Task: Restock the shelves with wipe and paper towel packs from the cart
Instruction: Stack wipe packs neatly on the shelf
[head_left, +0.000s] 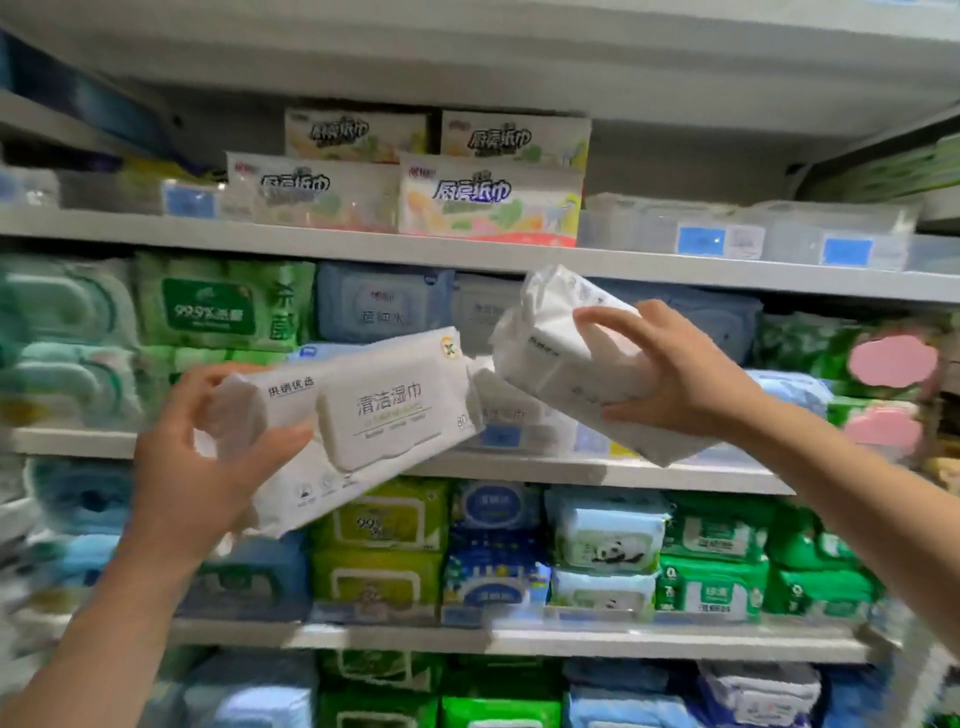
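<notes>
Left hand (208, 457) grips a lidded white pack (374, 410); right hand (675, 374) grips a second pack (550, 358), its print blurred.

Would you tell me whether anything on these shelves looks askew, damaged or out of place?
Nothing stands out. The shelved packs sit in tidy stacks; only the lidded white pack in the left hand and the plain white pack in the right hand are tilted.

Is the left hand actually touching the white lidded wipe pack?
Touching. The head view shows the left hand gripping the white lidded wipe pack, thumb pressed on its front, fingers wrapped over its end.
</notes>
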